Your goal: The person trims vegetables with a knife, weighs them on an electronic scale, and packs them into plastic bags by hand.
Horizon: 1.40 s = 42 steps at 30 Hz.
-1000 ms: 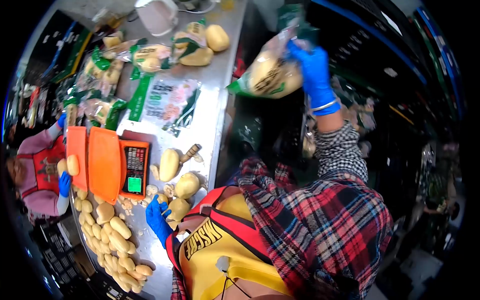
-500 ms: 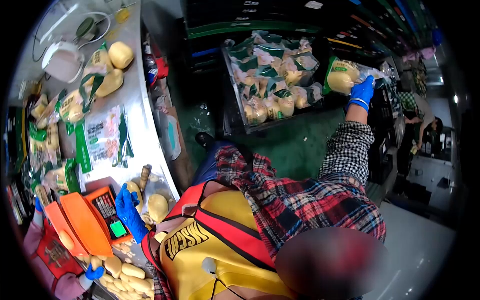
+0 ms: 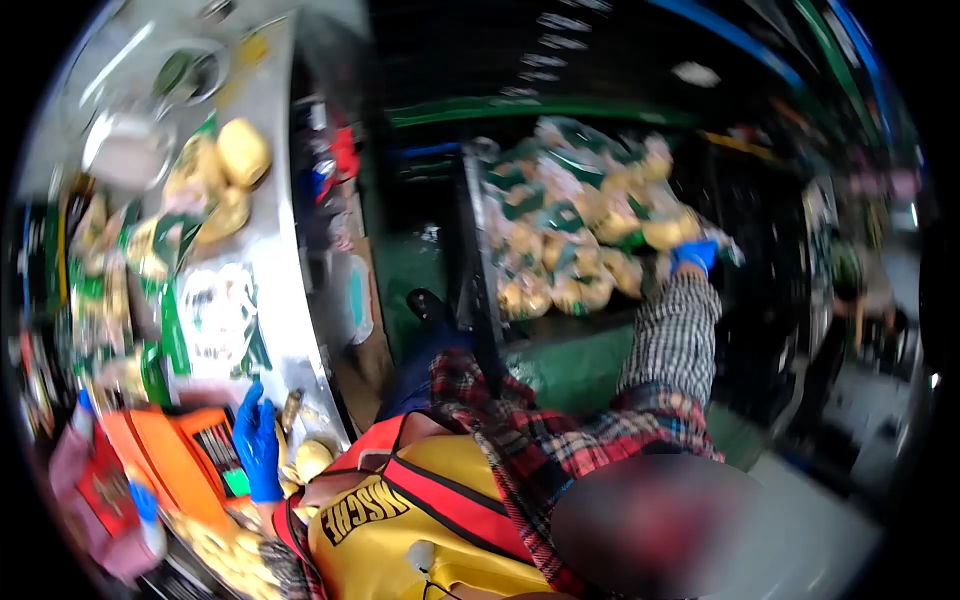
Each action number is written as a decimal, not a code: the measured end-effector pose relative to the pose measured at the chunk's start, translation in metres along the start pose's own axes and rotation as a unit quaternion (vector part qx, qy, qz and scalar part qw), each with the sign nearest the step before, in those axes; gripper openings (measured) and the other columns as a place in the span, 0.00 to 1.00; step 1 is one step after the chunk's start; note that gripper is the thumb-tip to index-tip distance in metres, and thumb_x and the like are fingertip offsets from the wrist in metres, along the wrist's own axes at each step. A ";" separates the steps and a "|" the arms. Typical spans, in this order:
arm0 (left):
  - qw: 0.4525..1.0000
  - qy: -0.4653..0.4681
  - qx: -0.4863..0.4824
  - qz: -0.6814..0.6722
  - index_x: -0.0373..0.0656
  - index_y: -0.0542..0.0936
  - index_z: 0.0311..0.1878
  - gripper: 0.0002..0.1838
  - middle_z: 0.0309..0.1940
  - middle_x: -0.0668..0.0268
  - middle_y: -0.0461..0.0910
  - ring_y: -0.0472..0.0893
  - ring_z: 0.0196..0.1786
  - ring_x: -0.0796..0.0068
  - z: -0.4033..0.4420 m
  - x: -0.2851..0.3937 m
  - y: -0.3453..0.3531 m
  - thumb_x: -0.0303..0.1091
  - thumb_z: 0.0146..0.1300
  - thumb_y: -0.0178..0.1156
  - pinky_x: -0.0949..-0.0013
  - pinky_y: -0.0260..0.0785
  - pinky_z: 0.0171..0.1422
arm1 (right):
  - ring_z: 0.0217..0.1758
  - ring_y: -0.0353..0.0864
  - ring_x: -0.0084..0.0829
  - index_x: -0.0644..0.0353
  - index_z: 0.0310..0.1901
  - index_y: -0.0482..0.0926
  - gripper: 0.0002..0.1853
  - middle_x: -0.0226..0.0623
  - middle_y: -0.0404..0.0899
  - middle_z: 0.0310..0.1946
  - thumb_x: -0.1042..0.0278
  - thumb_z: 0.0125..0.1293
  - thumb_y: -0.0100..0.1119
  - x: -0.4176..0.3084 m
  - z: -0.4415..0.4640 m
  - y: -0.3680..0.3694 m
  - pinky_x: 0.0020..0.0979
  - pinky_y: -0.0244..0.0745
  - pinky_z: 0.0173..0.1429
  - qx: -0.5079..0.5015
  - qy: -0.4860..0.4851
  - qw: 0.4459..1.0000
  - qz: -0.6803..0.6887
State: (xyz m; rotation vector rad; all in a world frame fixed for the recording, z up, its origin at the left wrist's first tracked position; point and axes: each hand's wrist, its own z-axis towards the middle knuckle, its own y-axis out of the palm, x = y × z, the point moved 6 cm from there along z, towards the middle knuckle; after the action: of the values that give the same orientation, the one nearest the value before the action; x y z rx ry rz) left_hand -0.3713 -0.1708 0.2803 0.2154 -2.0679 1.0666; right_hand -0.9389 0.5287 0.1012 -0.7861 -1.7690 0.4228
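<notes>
My right hand [image 3: 697,256], in a blue glove, grips the end of a clear bag of pale yellow root vegetable [image 3: 668,232]. The bag rests at the right side of several similar green-printed bags [image 3: 560,215] in a dark crate [image 3: 478,240]. My left hand [image 3: 258,445], also gloved in blue, is raised with fingers stretched and nothing visible in it. Next to it stands an orange weighing scale [image 3: 165,455] with a lit green display. Loose peeled pieces [image 3: 312,458] lie just to its right. Motion blurs the view.
The steel table [image 3: 265,290] holds a flat printed bag [image 3: 215,315], filled bags [image 3: 155,240] and a white container [image 3: 125,150]. Another person in pink sleeves [image 3: 75,455] is at the lower left. Dark stacked crates [image 3: 450,60] line the back; a further person [image 3: 865,300] is at right.
My right hand has lowered the bag leftward onto the bags in the crate. My left hand's fingers have straightened. The whole view has shifted and blurred.
</notes>
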 end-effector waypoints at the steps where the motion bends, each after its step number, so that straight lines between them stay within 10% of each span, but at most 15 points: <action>1: 1.000 0.016 0.001 -0.003 0.34 0.74 0.59 0.18 0.50 0.61 0.79 0.77 0.45 0.77 0.003 -0.008 0.000 0.27 0.66 0.56 0.74 0.70 0.51 | 0.52 0.79 0.40 0.50 0.47 0.83 0.17 0.40 0.81 0.49 0.57 0.65 0.47 -0.011 -0.028 -0.062 0.47 0.69 0.48 0.059 -0.007 0.997 -0.053; 4: 0.998 0.034 0.019 0.053 0.36 0.75 0.57 0.18 0.50 0.56 0.80 0.79 0.48 0.68 -0.001 -0.023 -0.003 0.30 0.65 0.58 0.67 0.71 0.55 | 0.45 0.81 0.38 0.53 0.48 0.81 0.17 0.41 0.81 0.45 0.54 0.65 0.49 -0.033 0.001 -0.068 0.45 0.71 0.44 0.251 -0.201 0.945 0.059; 10: 0.979 0.109 0.087 0.150 0.41 0.75 0.57 0.23 0.45 0.52 0.80 0.81 0.47 0.53 -0.009 -0.039 -0.001 0.45 0.64 0.57 0.59 0.72 0.53 | 0.44 0.81 0.36 0.58 0.46 0.81 0.16 0.41 0.82 0.44 0.59 0.66 0.50 -0.151 -0.058 -0.263 0.41 0.73 0.47 0.385 -0.238 0.780 0.431; 13: 0.988 -0.001 0.085 0.126 0.46 0.76 0.57 0.21 0.43 0.56 0.80 0.80 0.44 0.55 -0.026 -0.047 -0.028 0.45 0.66 0.55 0.59 0.73 0.47 | 0.44 0.81 0.36 0.61 0.46 0.81 0.15 0.42 0.82 0.43 0.61 0.67 0.50 -0.226 -0.160 -0.340 0.39 0.74 0.48 0.339 -0.332 0.648 0.595; 16: 0.944 0.099 0.288 0.130 0.44 0.75 0.58 0.20 0.40 0.56 0.80 0.80 0.40 0.56 -0.070 -0.074 -0.039 0.41 0.65 0.58 0.60 0.73 0.44 | 0.43 0.81 0.35 0.64 0.45 0.80 0.15 0.42 0.82 0.42 0.63 0.68 0.50 -0.274 -0.237 -0.374 0.37 0.75 0.49 0.228 -0.433 0.565 0.664; 22: 0.858 -0.065 0.474 0.187 0.45 0.75 0.59 0.22 0.42 0.55 0.77 0.79 0.44 0.55 -0.198 -0.186 -0.084 0.41 0.63 0.60 0.61 0.73 0.49 | 0.43 0.81 0.34 0.70 0.44 0.80 0.14 0.43 0.82 0.40 0.68 0.70 0.50 -0.394 -0.411 -0.437 0.33 0.77 0.51 0.006 -0.681 0.434 0.590; 31: 0.634 -0.242 0.726 0.109 0.44 0.77 0.52 0.21 0.46 0.57 0.79 0.80 0.45 0.59 -0.480 -0.424 -0.098 0.40 0.57 0.66 0.63 0.73 0.51 | 0.41 0.83 0.34 0.63 0.42 0.81 0.07 0.41 0.83 0.37 0.76 0.61 0.61 -0.468 -0.718 -0.409 0.32 0.75 0.50 0.128 -0.929 0.242 0.249; 42: 0.471 -0.509 0.649 0.313 0.39 0.63 0.66 0.44 0.58 0.47 0.69 0.69 0.61 0.47 -0.666 -0.533 -0.326 0.52 0.49 0.67 0.52 0.65 0.63 | 0.41 0.84 0.42 0.60 0.43 0.82 0.10 0.44 0.83 0.39 0.71 0.59 0.64 -0.484 -0.821 -0.355 0.36 0.77 0.46 0.129 -0.929 0.338 0.084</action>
State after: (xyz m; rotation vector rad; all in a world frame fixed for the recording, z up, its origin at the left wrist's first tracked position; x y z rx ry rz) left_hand 0.5194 0.0209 0.3305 1.1138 -1.4832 3.5462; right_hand -0.1897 -0.1396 0.2615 0.2903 -3.3563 2.4142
